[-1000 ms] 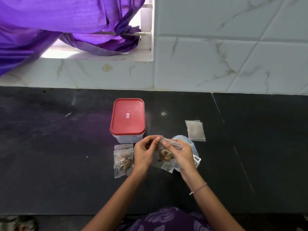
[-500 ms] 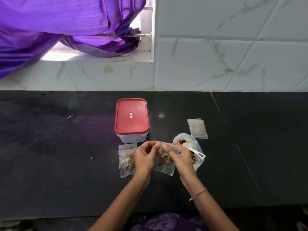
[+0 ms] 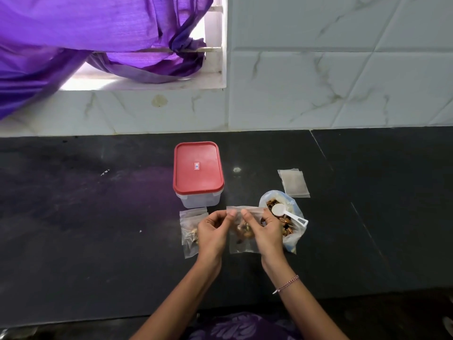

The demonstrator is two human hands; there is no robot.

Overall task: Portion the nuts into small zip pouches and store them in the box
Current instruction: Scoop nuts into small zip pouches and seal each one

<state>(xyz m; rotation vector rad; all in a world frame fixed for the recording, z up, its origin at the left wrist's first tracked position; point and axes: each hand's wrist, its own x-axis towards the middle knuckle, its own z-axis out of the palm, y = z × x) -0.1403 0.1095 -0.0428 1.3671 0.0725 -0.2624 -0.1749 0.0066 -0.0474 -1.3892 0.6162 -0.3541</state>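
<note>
Head view. Step in hand, as I read it: zipping shut a freshly filled pouch. Storing has not begun.

- Counter [image 3: 98, 217]: dark stone, matte, faintly scuffed. Everything sits mid-counter, near the front edge.
- Wall [image 3: 343, 82]: pale glossy tiles with grey veining. Purple curtain [image 3: 98, 33] is bunched at the window, upper left.
- Box [image 3: 198, 168]: rounded rectangle with a cloudy plastic body and a red lid pressed on. It stands just behind the hands.
- Nut bag [image 3: 293, 238]: soft clear plastic, mouth rolled open, brown nuts heaped inside. It lies just right of the right hand.
- Left hand [image 3: 212, 231] and right hand [image 3: 267, 231]: thumb and forefinger of each are clamped on the top strip of the held pouch [image 3: 242, 244], close together near its left end. The other fingers are loosely curled.
- The held pouch is thin clear film, flat and square, with a small clump of nuts showing between the hands.
- Filled pouch [image 3: 188, 231]: same film, crinkled, lying flat in front of the box and partly under the left hand.
- Empty pouches [image 3: 293, 184]: a flat stack behind the bag.
- Scoop [image 3: 282, 210]: white plastic with a round bowl, resting in the bag's mouth.

Next move, my guess: slide the pinch rightward along the strip with even pressure. The film is slippery and may buckle. The lid must come off before anything goes in.
</note>
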